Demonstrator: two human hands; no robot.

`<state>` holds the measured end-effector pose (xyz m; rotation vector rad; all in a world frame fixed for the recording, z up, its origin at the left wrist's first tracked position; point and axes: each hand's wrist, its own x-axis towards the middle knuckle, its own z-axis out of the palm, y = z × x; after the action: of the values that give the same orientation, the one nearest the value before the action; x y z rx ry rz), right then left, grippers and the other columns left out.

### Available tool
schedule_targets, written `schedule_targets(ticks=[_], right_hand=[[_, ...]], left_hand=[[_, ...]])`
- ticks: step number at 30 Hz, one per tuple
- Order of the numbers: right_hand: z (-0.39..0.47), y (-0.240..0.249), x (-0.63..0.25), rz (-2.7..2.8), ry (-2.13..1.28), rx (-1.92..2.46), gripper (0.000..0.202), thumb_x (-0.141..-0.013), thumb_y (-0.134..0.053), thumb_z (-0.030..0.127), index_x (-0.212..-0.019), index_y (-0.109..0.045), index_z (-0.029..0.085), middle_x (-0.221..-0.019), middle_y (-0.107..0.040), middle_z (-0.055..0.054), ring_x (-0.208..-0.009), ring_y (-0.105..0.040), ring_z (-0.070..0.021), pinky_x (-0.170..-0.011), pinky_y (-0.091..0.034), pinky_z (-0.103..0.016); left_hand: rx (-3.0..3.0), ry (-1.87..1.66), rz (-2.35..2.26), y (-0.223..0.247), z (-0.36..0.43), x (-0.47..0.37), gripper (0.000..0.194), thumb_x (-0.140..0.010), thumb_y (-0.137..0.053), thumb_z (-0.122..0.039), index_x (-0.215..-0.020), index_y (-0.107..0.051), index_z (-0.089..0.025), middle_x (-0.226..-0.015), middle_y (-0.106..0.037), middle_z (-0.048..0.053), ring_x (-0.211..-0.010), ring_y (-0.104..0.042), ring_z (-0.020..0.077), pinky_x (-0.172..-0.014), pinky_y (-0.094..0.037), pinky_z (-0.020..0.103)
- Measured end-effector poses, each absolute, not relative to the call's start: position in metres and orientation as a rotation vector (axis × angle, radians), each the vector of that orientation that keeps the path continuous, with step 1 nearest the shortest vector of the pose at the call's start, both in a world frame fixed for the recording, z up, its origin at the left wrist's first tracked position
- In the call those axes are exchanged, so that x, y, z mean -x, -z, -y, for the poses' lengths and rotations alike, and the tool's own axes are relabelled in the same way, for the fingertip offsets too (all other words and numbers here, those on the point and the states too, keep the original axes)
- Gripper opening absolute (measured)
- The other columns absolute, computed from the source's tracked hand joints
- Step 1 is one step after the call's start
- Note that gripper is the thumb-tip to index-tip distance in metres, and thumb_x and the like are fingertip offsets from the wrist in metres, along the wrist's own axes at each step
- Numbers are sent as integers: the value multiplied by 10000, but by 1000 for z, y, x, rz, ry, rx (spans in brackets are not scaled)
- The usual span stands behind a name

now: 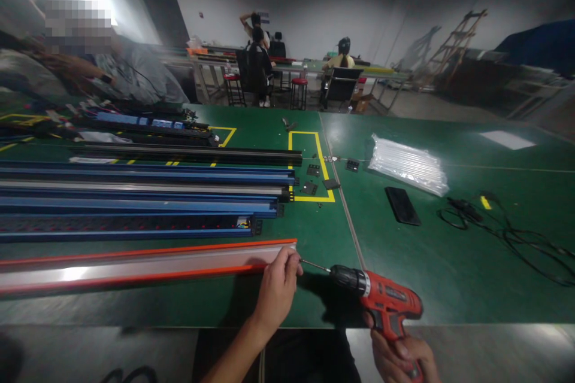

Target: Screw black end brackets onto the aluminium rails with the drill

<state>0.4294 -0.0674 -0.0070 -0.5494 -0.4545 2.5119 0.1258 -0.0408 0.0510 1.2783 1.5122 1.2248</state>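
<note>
My right hand (402, 353) grips a red and black cordless drill (390, 299) by its handle, with the chuck pointing left. A long thin driver bit (315, 265) runs from the chuck to the fingertips of my left hand (279, 287). Those fingers are pinched together at the right end of a long orange-edged aluminium profile (179, 261), by the tip of the bit. Whatever lies between them is hidden. The profile rests along the front of the green table (471, 263).
Behind the profile lie several long blue rails (135, 203) and a black rail (188, 152). Small black end pieces (309, 187) are scattered near yellow tape. Farther right are a plastic-wrapped bundle (406, 163), a phone (402, 206) and a coiled cable (516, 239). A person (139, 72) is across the table at left.
</note>
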Motion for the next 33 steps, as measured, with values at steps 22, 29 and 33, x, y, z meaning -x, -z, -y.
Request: schedule_targets(ticks=[22,29,33], right_hand=[[76,1,-430,436,-2407,467,372,-791,-760,252,-1131,-645,156,-524,-457,118,-320,-264,-35,-404,-464,-208],[76,6,-436,445,-2449,426,414,-798,-769,291,-1168,-646,149,-513,-446,123,-313,-269,-37,-408,-472,-212],[77,8,-437,434,-2447,432,422,-798,-760,289,-1181,-644,152,-527,-452,120,-312,-266,-35,-403,-464,-208]], left_hand=[[-1671,-1132,-1691,-39,40,-121,187,-1013,-422,-282,-918,-583,-263,-737,-688,5,-685,-680,190,-658,-472,278],[-1873,-1181,-1621,-31,45,-116,190,-1014,-410,-185,-990,-591,-236,-772,-699,-2,-684,-686,152,-657,-516,240],[-1894,-1216,-1569,-27,47,-115,192,-1018,-416,-167,-1020,-598,-227,-762,-696,-8,-614,-659,129,-603,-516,218]])
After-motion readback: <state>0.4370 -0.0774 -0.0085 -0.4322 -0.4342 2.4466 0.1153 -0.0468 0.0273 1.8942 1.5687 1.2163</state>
